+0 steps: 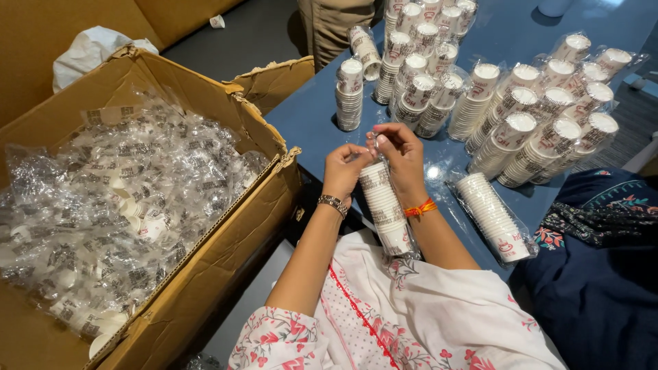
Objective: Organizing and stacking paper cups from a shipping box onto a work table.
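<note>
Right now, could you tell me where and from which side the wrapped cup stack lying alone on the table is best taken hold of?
Grip the wrapped cup stack around its middle, coming from above. It lies flat on the blue table, a long round sleeve with bare table on both long sides, so fingers can close across its width. The hands hold another stack.

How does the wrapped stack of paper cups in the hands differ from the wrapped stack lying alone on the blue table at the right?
The held stack of white paper cups is gripped at its top by the left hand and right hand; the lying stack of white paper cups rests untouched on the blue table. The held stack leans against the lap; the lying one is flat. Both are in clear plastic.
</note>
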